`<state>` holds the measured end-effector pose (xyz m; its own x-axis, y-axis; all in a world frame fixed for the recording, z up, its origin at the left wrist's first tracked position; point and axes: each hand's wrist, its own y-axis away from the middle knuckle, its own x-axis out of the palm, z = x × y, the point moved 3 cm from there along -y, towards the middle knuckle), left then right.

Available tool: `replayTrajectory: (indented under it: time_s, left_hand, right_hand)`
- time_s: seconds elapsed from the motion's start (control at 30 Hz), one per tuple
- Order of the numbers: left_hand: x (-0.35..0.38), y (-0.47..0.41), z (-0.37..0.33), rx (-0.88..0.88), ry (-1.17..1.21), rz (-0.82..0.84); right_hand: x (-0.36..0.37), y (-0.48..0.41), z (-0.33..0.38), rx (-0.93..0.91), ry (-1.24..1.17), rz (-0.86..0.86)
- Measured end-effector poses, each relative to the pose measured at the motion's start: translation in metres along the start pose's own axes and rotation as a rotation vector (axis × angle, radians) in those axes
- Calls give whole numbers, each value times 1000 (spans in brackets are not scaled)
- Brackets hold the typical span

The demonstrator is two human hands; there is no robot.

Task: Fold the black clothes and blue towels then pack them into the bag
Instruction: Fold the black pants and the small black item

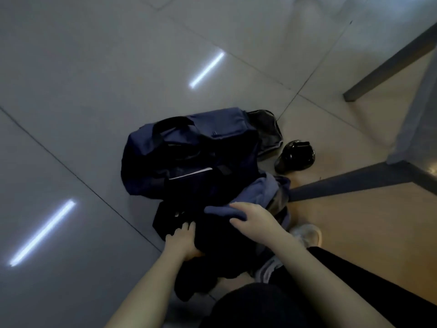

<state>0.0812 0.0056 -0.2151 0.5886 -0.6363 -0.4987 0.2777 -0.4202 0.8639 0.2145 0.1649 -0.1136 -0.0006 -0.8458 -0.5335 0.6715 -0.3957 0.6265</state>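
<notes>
A dark blue duffel bag (189,157) with black handles lies open on the tiled floor. In front of it sits a heap of black clothes (212,237) with a blue towel (250,197) draped over its right side. My left hand (182,242) lies flat on the black clothes, fingers spread. My right hand (253,218) rests on the near end of the blue towel, fingers curled over it. Whether it grips the towel is unclear.
A shiny black object (295,156) lies on the floor right of the bag. Dark table legs (354,181) cross the right side. My light shoe (307,235) and black-trousered knee (260,304) are near the heap. Bare tiles spread to the left.
</notes>
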Motion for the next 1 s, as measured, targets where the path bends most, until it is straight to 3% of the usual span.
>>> replayTrajectory:
  time_s: [0.13,0.33,0.6,1.0]
  left_hand:
    - [-5,-2,-9,51,24,-201]
    - [-31,7,6,65,669,-96]
    - [-124,62,8,180,675,-119]
    - [-249,196,-11,402,749,-328]
  right_hand:
    - [8,-3,-8,15,22,31]
    - [2,-2,11,-1,74,18]
    - [-16,17,63,-33,103,0]
    - [-61,79,119,11,121,-51]
